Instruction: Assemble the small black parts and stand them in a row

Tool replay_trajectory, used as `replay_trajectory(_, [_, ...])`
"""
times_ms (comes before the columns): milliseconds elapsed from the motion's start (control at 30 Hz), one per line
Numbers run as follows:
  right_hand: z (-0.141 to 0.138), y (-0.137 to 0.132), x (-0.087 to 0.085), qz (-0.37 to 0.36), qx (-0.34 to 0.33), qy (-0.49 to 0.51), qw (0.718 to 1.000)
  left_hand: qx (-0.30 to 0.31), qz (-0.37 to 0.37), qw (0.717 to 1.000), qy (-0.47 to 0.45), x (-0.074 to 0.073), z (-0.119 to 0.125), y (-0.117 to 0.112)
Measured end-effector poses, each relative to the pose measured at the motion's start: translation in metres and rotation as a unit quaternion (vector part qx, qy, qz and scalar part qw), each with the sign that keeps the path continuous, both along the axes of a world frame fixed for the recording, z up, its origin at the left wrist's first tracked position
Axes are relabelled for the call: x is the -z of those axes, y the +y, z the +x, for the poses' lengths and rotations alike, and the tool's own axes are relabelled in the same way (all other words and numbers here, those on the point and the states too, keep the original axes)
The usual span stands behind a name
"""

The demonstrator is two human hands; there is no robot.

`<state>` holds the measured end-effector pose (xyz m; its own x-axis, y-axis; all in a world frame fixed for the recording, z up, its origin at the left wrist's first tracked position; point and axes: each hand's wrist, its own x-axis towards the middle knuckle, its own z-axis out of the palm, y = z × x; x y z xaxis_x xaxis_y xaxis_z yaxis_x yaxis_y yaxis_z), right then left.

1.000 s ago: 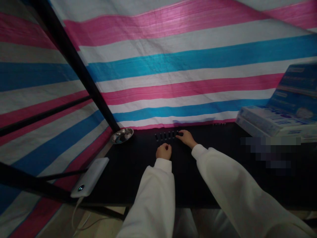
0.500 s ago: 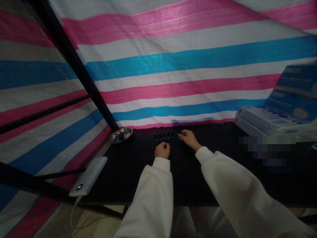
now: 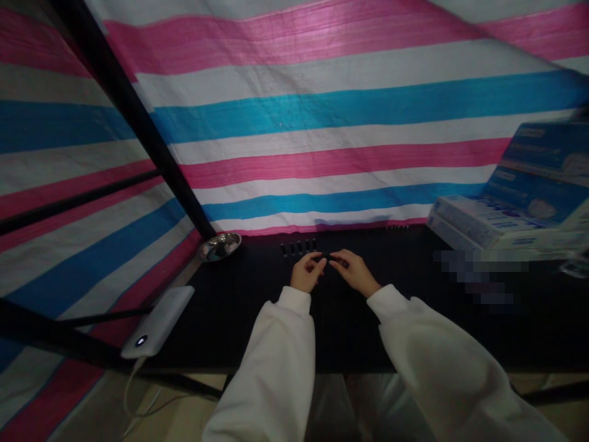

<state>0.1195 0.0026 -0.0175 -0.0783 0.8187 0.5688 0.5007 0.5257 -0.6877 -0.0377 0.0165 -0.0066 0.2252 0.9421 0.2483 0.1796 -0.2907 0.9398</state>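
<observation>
1. Head view: two white-sleeved forearms are angling inward over a black table (image 3: 248, 313), the right one slanting more.
2. The left hand (image 3: 306, 272) is bending its fingers toward the right, its thumb and forefinger pinching one end of a small dark piece (image 3: 326, 256).
3. The right hand (image 3: 353, 270) is facing it, thumb and forefinger gripping the other end.
4. That piece is sitting between both sets of fingertips, just beside a row of five similar dark pieces (image 3: 299, 247), which are occupying the table's far side.
</observation>
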Motion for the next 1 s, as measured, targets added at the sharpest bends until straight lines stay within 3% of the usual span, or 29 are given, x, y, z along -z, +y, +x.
replay_trajectory(133, [-0.0012,-0.0063,-0.0013,0.027,-0.026,-0.055,0.998,0.019,-0.024,0.999,-0.028,-0.0016,0.0025,-0.003])
replay_trajectory(467, [0.0008,-0.0059,0.0002,0.011,-0.034,-0.075,0.997,-0.077,-0.022,0.994,-0.069,-0.006,0.0007,-0.0009])
replay_trajectory(833, [0.0022,-0.0074,0.0019,-0.012,-0.001,-0.125,0.992,-0.083,-0.017,0.992,-0.092,-0.0016,-0.0012,0.0034])
replay_trajectory(1000, [0.0054,-0.0045,0.0039,-0.029,0.069,-0.103,0.992,-0.12,-0.005,0.988,-0.096,-0.0031,-0.0022,0.0038])
